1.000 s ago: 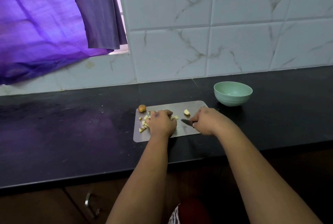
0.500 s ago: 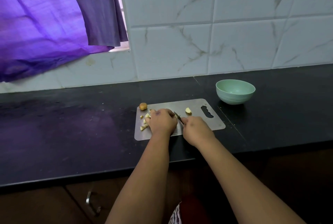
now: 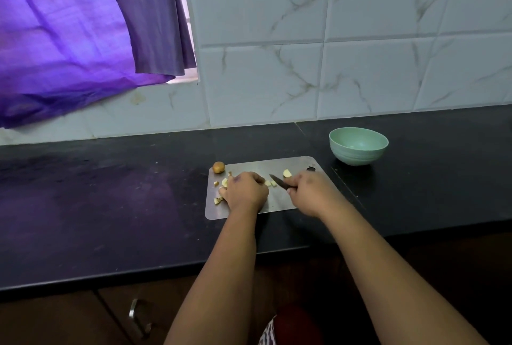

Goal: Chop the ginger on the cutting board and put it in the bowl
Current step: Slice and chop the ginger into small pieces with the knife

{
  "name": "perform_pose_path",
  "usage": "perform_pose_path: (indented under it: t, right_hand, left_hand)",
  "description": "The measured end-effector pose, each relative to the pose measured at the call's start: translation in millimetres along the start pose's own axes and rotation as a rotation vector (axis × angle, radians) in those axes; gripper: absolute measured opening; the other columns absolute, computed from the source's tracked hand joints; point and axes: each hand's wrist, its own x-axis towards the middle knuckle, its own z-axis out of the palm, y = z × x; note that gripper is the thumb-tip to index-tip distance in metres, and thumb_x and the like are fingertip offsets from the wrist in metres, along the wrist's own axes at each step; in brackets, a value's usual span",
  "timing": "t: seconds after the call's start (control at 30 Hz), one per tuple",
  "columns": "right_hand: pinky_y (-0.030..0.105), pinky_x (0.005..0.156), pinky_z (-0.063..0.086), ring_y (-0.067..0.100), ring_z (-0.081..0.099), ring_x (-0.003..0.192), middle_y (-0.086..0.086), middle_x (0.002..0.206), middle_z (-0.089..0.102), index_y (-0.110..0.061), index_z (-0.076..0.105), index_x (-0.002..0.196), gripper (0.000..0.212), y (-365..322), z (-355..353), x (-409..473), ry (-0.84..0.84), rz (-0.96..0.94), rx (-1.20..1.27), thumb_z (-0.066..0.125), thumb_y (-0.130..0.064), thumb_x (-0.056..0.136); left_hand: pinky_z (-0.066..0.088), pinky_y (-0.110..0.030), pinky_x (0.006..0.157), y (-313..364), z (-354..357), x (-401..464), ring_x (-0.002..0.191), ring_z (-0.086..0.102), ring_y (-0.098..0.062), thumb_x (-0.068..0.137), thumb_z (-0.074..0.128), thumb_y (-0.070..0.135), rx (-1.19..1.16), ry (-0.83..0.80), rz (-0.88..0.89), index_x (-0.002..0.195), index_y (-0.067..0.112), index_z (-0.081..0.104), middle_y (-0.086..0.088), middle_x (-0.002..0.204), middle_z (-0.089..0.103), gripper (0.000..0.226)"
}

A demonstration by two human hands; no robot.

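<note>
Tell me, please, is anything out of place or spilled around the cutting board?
One thing: a small round brown piece lies off the cutting board, on the counter at its far left corner. The other ginger pieces lie on the board. The bowl stands upright; nothing looks spilled.

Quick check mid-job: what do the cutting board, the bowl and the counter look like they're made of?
Cutting board: likely thin stainless steel, a brushed grey sheet with a dull sheen and rounded corners.
Bowl: matte pale green, probably plastic or a fibre composite; faint rings run round its side, and ceramic can't be ruled out.
Counter: black polished stone, possibly granite, since it faintly mirrors the purple curtain.
</note>
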Motion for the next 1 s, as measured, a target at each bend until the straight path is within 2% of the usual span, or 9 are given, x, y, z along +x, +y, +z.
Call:
perform_pose_path:
  t: [0.17, 0.27, 0.4, 0.57, 0.63, 0.7, 0.8, 0.9, 1.0]
  right_hand:
    - [0.028, 0.086, 0.049, 0.021, 0.061, 0.103, 0.004, 0.123, 0.062, -0.030, 0.057, 0.131, 0.038, 3.3, 26.3, -9.1, 0.025, -0.008, 0.150, 0.046, -0.020, 0.096]
    - [0.032, 0.089, 0.051, 0.024, 0.061, 0.103, 0.007, 0.118, 0.064, -0.026, 0.059, 0.128, 0.036, -0.2, 32.7, -5.6, 0.047, -0.012, 0.160, 0.045, -0.020, 0.095]
    - [0.037, 0.082, 0.053, 0.029, 0.062, 0.094, 0.012, 0.108, 0.066, -0.019, 0.060, 0.126, 0.034, -4.7, 39.1, -3.6, 0.092, -0.043, 0.124, 0.044, -0.020, 0.096]
    - [0.038, 0.075, 0.054, 0.030, 0.062, 0.088, 0.012, 0.099, 0.067, -0.019, 0.063, 0.120, 0.032, -6.2, 46.1, -4.1, 0.146, -0.055, 0.124, 0.042, -0.022, 0.096]
    - [0.036, 0.074, 0.053, 0.031, 0.061, 0.089, 0.013, 0.100, 0.065, -0.017, 0.062, 0.119, 0.033, -9.5, 45.1, -3.4, 0.122, -0.039, 0.101, 0.040, -0.024, 0.096]
    - [0.031, 0.066, 0.046, 0.029, 0.057, 0.082, 0.011, 0.095, 0.063, -0.016, 0.062, 0.114, 0.032, -13.5, 43.8, 0.6, 0.087, -0.023, 0.064, 0.037, -0.024, 0.097]
    - [0.030, 0.062, 0.040, 0.025, 0.049, 0.075, 0.007, 0.089, 0.056, -0.011, 0.059, 0.104, 0.021, -24.2, 36.8, 5.5, 0.020, 0.012, -0.067, 0.040, -0.015, 0.094]
    - [0.030, 0.065, 0.041, 0.025, 0.049, 0.081, 0.006, 0.092, 0.050, -0.014, 0.053, 0.099, 0.013, -30.4, 22.5, 8.4, -0.040, 0.066, -0.100, 0.045, -0.008, 0.090]
    - [0.028, 0.068, 0.043, 0.026, 0.052, 0.085, 0.010, 0.109, 0.055, -0.014, 0.058, 0.111, 0.026, -21.1, 2.5, 9.5, -0.129, 0.076, -0.121, 0.045, -0.012, 0.088]
  left_hand:
    - [0.030, -0.041, 0.098, 0.7, 0.2, 1.0, 0.115, 0.049, -0.019, 0.088, 0.055, 0.027, 0.020, 0.028, 0.001, 0.092, 0.035, 0.073, 0.008, 0.103, 0.069, 0.019]
    - [0.030, -0.043, 0.101, 0.3, 1.1, 3.6, 0.118, 0.047, -0.020, 0.091, 0.055, 0.031, 0.034, 0.012, 0.002, 0.090, 0.035, 0.073, 0.007, 0.105, 0.069, 0.018]
    - [0.021, -0.045, 0.105, 2.6, 0.5, 4.6, 0.121, 0.043, -0.020, 0.092, 0.053, 0.028, 0.075, 0.001, 0.010, 0.091, 0.033, 0.073, 0.006, 0.106, 0.068, 0.020]
    - [0.024, -0.041, 0.100, 1.3, 1.2, 4.6, 0.120, 0.044, -0.020, 0.092, 0.054, 0.028, 0.059, 0.008, -0.004, 0.092, 0.036, 0.072, 0.008, 0.105, 0.068, 0.020]
    - [0.025, -0.040, 0.097, 0.5, 1.8, 4.6, 0.118, 0.045, -0.020, 0.091, 0.054, 0.028, 0.052, 0.017, 0.001, 0.090, 0.035, 0.072, 0.008, 0.103, 0.068, 0.019]
    - [0.025, -0.040, 0.097, 1.0, 2.0, 3.8, 0.117, 0.045, -0.020, 0.090, 0.055, 0.028, 0.049, 0.022, 0.005, 0.087, 0.035, 0.072, 0.008, 0.102, 0.068, 0.018]
    - [0.027, -0.040, 0.096, 0.6, 1.4, 1.9, 0.116, 0.044, -0.021, 0.088, 0.056, 0.029, 0.042, 0.035, 0.013, 0.082, 0.033, 0.070, 0.007, 0.099, 0.068, 0.017]
    - [0.026, -0.041, 0.098, -1.8, 1.7, 2.6, 0.119, 0.041, -0.023, 0.089, 0.052, 0.025, 0.053, 0.054, 0.022, 0.088, 0.030, 0.071, 0.003, 0.104, 0.067, 0.019]
    - [0.025, -0.039, 0.101, -2.9, 1.8, 3.2, 0.121, 0.039, -0.024, 0.087, 0.051, 0.021, 0.066, 0.066, 0.026, 0.098, 0.029, 0.071, 0.000, 0.110, 0.066, 0.024]
